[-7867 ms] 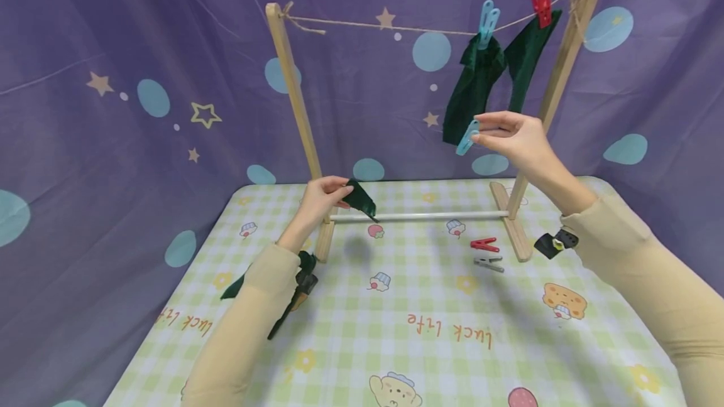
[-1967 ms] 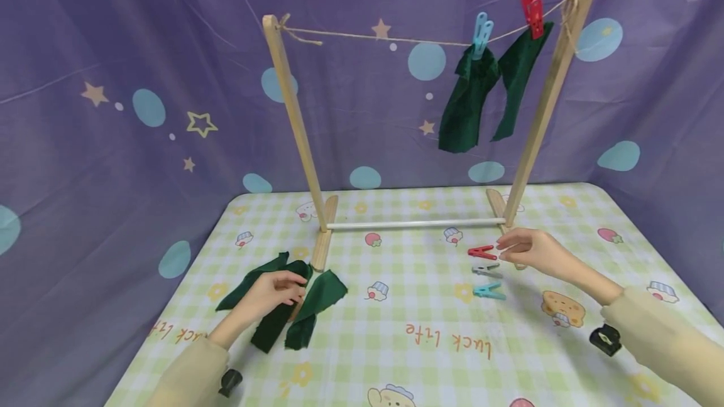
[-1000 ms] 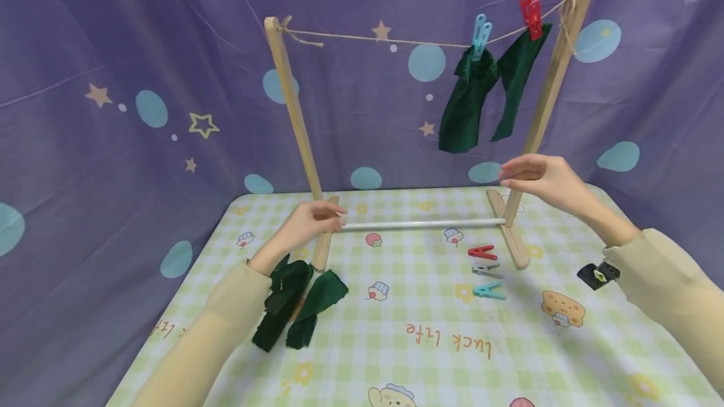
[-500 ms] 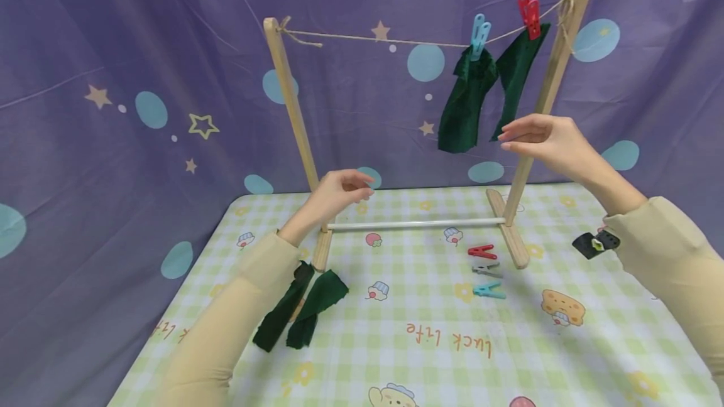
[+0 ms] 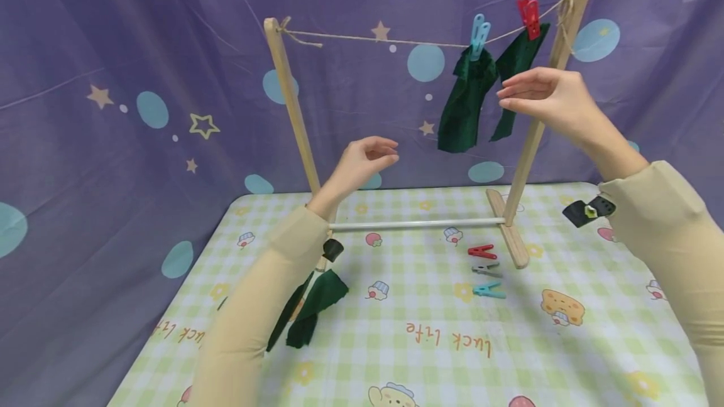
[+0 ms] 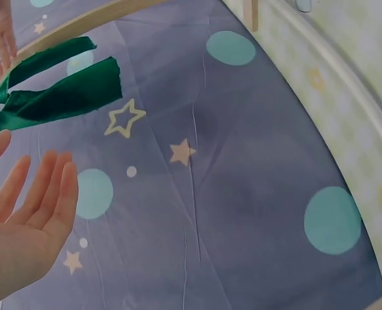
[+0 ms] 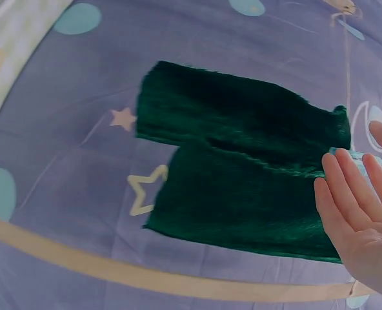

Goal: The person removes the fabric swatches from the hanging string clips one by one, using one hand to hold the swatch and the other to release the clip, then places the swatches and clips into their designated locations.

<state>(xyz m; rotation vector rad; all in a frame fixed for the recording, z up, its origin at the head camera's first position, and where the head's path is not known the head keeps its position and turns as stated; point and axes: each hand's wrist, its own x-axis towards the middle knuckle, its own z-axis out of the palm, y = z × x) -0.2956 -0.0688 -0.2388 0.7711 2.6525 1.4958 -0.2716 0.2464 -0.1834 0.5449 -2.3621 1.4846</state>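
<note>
Right hand (image 5: 560,102) half-open, holding nothing; dark green velvety cloth (image 5: 465,108) on light-blue plastic clothespin (image 5: 479,37) hangs just past it. Left hand (image 5: 363,163) same deal, empty; beige fabric sleeve (image 5: 249,309) kinda blocks green cloth strips (image 5: 325,294) below.

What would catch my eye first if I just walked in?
Probably the two green cloths hanging near the right end of the string, under a blue peg and a red peg. Next, the left hand and right hand, empty, hovering below the string. Three more pegs lie right of centre on the table.
</note>
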